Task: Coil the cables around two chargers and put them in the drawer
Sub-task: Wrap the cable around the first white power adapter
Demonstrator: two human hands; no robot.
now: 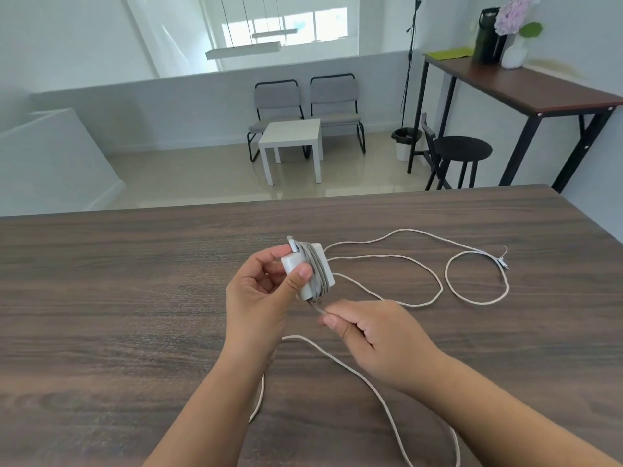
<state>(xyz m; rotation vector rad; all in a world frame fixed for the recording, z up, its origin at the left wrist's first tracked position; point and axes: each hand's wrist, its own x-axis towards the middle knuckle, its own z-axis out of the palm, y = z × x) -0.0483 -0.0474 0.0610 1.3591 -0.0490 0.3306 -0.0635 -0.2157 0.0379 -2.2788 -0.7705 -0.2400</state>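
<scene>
A: Left hand point(259, 291) grips the white charger point(308, 269) just above the middle of the table point(135, 298), several turns on it already.

B: Right hand point(367, 326) pinches the cable point(423, 264) just below the brick, and plenty of slack loops off toward the right edge.

A: The risk, I'd say: let the tension go and those turns spring loose.

B: Or the trailing loops knot. No drawer or second charger in sight.
</scene>
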